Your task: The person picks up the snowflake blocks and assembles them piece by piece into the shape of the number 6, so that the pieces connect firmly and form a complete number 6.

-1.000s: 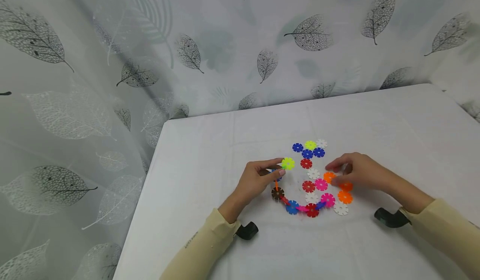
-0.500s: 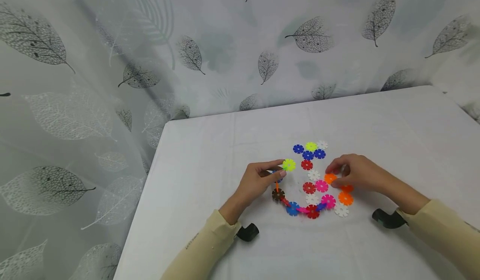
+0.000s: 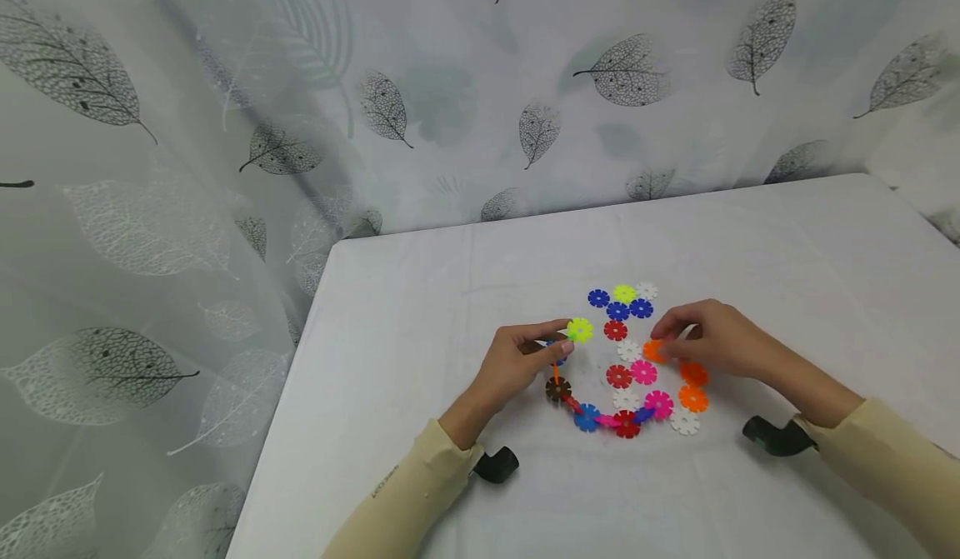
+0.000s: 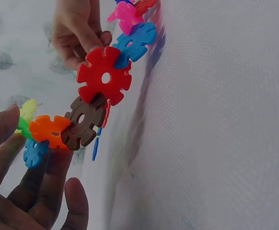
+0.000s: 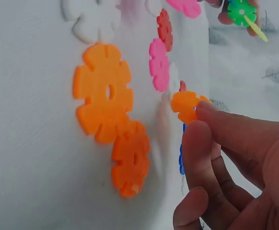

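My left hand (image 3: 517,363) pinches the green notched disc (image 4: 23,127) at one end of a chain of interlocking plastic discs. A yellow disc (image 3: 580,330) slots into that green one at the tip. From there the chain runs through a light blue disc (image 4: 35,153), an orange, a brown disc (image 4: 84,122) and a red disc (image 4: 106,76), curving toward me on the table. In my right hand (image 3: 712,338), thumb and fingertip pinch a loose orange disc (image 5: 184,105), raised above the table in the right wrist view.
Two more orange discs (image 5: 106,93) and a white disc (image 3: 685,421) lie near my right hand. Loose red, pink and white discs sit inside the chain's curve. Further back are blue discs (image 3: 618,311), another yellow and a white. A patterned curtain (image 3: 450,109) hangs behind the white table (image 3: 420,292).
My right hand has taken the orange disc and moved it slightly left and away from the other orange ones. The left hand stays nearly still with the chain.
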Available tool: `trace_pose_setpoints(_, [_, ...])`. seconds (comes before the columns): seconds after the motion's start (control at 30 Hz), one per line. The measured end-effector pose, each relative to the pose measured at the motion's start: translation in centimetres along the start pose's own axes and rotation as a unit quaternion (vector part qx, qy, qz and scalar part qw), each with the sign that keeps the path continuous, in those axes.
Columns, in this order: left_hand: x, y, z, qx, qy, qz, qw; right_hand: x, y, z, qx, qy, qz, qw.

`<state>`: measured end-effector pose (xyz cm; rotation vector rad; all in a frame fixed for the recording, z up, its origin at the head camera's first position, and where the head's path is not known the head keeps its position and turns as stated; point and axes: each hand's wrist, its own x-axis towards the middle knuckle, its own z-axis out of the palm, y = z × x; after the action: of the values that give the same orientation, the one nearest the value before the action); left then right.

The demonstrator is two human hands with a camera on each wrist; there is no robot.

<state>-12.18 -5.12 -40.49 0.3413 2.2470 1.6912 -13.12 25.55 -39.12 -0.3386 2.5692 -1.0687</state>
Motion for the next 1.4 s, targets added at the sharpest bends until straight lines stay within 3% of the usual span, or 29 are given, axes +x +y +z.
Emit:
trace_pose_setpoints(0.33, [-0.1,0.3,0.1,-0.004,-0.001,0.000,1.0000,0.4,-1.7,0.5,0.074,0.003,-0.032,0.9968])
trace_pose_setpoints(0.53, [-1.1,2.7,0.0,-0.006,-0.002,0.002,1.0000,0.5,-2.9,1.3,0.124,0.013,-0.051,0.9909])
trace_pose_setpoints(0.83, [-1.6,3.7,0.1,-0.018,-0.003,0.010,0.9998,0.4,-3.8,1.5,0.178,0.000,-0.014,0.9839])
trace_pose_setpoints(1.2, [-1.5,3.5,0.1,-0.027,-0.004,0.015,0.9995,0.6,-3.9,1.9,0.216,-0.022,0.016,0.9761])
trace_pose_setpoints(1.4, [-1.1,2.7,0.3,-0.026,-0.002,0.010,0.9996,0.4,-4.1,1.8,0.217,-0.045,0.035,0.9744])
